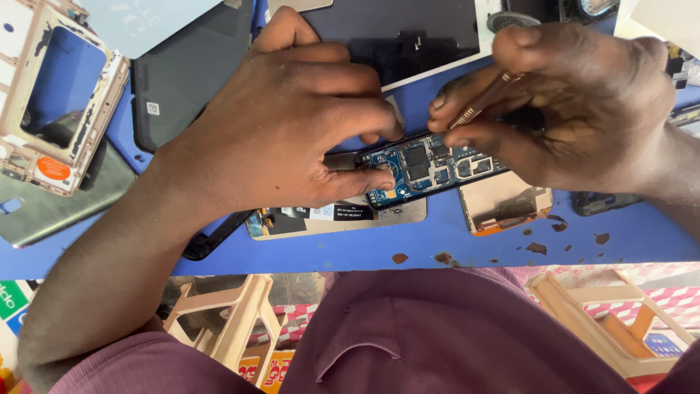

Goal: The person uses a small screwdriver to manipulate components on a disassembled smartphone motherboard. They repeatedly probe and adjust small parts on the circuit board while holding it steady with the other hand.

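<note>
Bright, even daylight; soft shadows lie under both hands; slight glare at twelve o'clock; edges bend mildly.

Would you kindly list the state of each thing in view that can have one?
Phone: back off, circuit board exposed.
Left hand: gripping the phone's end.
Right hand: holding a thin metal tool, tip at the board.
Phone frame: stripped, hollow.
Dark panel: lying flat, detached.

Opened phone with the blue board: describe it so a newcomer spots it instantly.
On the blue table, look between the left hand and the right hand, which holds a thin metal tool. The opened phone lies there, the only piece showing a bare blue circuit board with dark chips; the neighbouring parts are plain panels and frames.
</note>
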